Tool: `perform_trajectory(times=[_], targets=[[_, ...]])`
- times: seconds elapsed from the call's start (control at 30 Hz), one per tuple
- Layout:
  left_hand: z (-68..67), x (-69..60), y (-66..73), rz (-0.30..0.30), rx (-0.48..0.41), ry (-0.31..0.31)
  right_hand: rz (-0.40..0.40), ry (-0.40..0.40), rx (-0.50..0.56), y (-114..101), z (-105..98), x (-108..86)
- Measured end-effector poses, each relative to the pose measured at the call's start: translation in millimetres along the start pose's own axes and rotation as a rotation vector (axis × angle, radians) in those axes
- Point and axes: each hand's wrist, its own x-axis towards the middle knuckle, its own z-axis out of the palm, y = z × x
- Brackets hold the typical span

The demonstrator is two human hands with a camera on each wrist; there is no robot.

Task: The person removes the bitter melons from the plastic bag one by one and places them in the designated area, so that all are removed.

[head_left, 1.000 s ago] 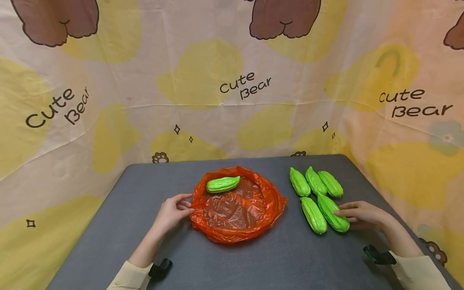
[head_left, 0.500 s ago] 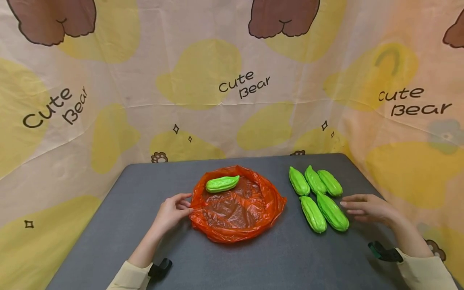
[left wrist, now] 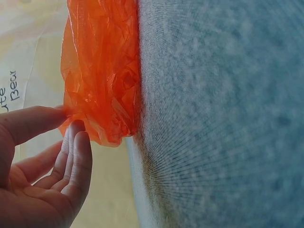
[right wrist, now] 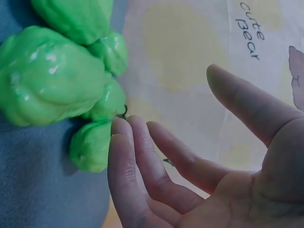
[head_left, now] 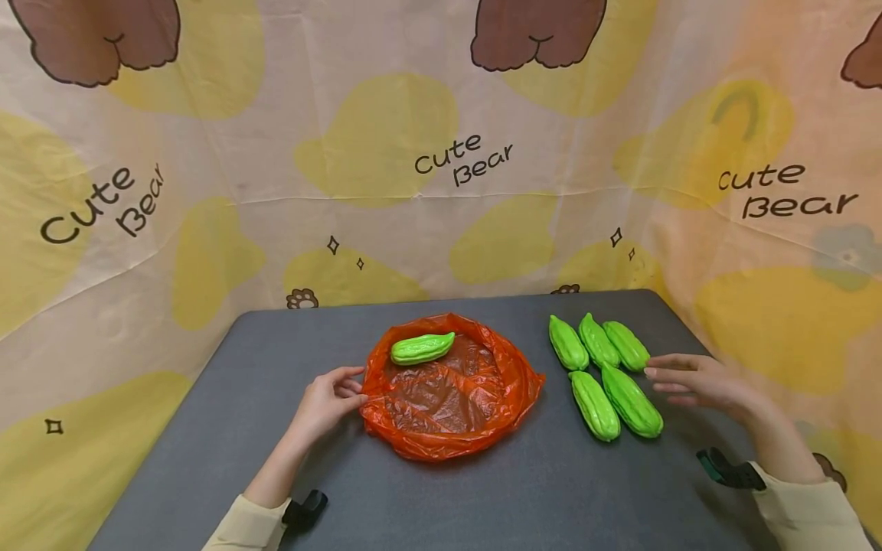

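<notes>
An orange plastic bag [head_left: 441, 450] lies on the table with its mouth spread wide and its rim rolled outward. One green bitter melon [head_left: 423, 349] lies inside, toward the back. At the bag's left rim my left hand [head_left: 332, 396] pinches the plastic between thumb and fingertips; the left wrist view shows the thumb against the orange film. Several more bitter melons [head_left: 630, 402] lie in two rows to the right of the bag. My right hand [head_left: 703, 383] hovers beside their right side, fingers extended and holding nothing. In the right wrist view, thumb and fingers [right wrist: 124, 166] are spread apart.
The grey table [head_left: 482, 505] fills the foreground. A patterned cloth [head_left: 386, 153] with printed bears and lettering hangs behind it and along both sides. A strip of table separates the bag from the right-hand melons.
My right hand has left the front right bitter melon and moved back and slightly upward, toward the rear row. My left hand keeps its hold on the bag rim.
</notes>
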Motion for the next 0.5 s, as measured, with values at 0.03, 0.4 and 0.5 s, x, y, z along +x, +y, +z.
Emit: perform_trajectory(times=[0.03,0.4,0.5], targets=[[0.0,-0.2,0.1,0.0,0.001,-0.001,-0.002,0.003,-0.003,-2,1,0.1],[1.0,-0.3,1.8,0.004,0.008,0.006,-0.038,-0.015,-0.041,-25,17,10.0],[1.5,-0.6,2.0,0.0,0.008,0.007,-0.047,-0.03,-0.043,-32,23,16.2]])
